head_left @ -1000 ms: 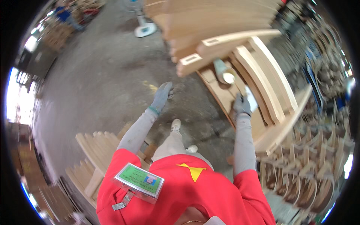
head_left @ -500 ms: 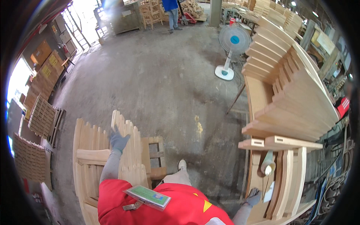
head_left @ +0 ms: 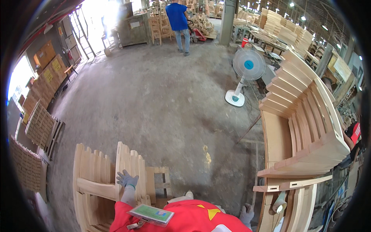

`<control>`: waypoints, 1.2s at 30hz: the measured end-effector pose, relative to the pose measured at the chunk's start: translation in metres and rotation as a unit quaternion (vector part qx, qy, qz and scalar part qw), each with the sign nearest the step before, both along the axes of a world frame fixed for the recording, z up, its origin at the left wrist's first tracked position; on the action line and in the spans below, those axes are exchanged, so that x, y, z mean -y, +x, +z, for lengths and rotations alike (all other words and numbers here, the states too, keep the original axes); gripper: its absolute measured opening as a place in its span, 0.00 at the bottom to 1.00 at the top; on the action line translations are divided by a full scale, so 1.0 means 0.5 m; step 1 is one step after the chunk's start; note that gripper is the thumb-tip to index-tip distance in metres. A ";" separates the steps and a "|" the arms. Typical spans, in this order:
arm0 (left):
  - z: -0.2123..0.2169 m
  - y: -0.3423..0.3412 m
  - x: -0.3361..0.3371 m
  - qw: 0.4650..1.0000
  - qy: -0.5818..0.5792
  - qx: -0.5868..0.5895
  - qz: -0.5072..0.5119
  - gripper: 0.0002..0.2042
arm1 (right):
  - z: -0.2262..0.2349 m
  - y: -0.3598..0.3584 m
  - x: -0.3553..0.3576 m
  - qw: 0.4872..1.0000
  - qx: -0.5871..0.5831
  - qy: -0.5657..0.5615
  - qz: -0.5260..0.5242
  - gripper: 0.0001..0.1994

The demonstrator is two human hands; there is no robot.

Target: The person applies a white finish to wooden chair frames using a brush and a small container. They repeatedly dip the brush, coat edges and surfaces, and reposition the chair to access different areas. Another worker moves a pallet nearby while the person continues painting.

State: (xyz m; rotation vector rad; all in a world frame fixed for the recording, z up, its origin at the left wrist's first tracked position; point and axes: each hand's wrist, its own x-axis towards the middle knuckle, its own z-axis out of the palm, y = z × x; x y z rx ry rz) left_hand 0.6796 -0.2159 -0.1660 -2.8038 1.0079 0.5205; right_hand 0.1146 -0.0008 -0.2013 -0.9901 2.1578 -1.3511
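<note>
My gloved left hand lies with fingers spread against a row of pale wooden slat pieces stacked upright at the lower left. Beside it stands a second stack of curved wooden frame parts with a cross rail. Lower right, my gloved right hand hangs just left of the workbench edge, its fingers slightly apart and nothing visible in them. On that bench rest a large slatted wooden assembly and a slotted rail. A greenish tool with a round pale end sits below the rail.
A white standing fan with a blue hub stands beyond the bench, cables behind it. A wooden pallet lies right of the stacks. A person in blue stands far back near a pallet truck; stacked boards line the left.
My right hand has come off the bench to its left side. My left hand stays on the wooden slat pieces, fingers spread. The view has tilted up, showing more of the person in blue.
</note>
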 end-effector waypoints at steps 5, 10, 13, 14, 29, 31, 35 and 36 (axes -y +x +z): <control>-0.003 0.034 0.028 0.996 -0.079 0.013 0.050 0.53 | 0.007 0.049 0.256 0.988 -0.117 0.055 0.079 0.07; -0.019 0.039 0.061 0.994 -0.091 -0.002 0.055 0.51 | -0.008 0.050 0.455 0.994 -0.001 0.100 0.051 0.08; -0.043 0.055 0.040 0.995 -0.064 0.001 0.080 0.55 | -0.031 0.047 0.555 0.976 0.104 0.189 0.021 0.08; -0.041 0.054 0.065 0.995 -0.035 -0.021 0.086 0.57 | -0.067 0.027 0.582 0.977 0.046 0.204 0.037 0.08; -0.115 -0.182 0.572 0.997 0.011 -0.064 -0.039 0.33 | -0.179 -0.134 1.285 0.903 0.089 0.390 0.157 0.15; -0.114 -0.207 0.729 0.990 -0.027 -0.116 -0.079 0.30 | -0.171 -0.146 1.396 0.922 -0.007 0.357 0.149 0.15; -0.101 -0.268 0.995 0.976 -0.104 -0.178 -0.074 0.25 | -0.178 -0.168 1.586 0.935 0.016 0.279 0.218 0.10; -0.106 -0.282 1.040 0.975 -0.105 -0.179 -0.072 0.24 | -0.187 -0.171 1.614 0.929 -0.010 0.284 0.238 0.10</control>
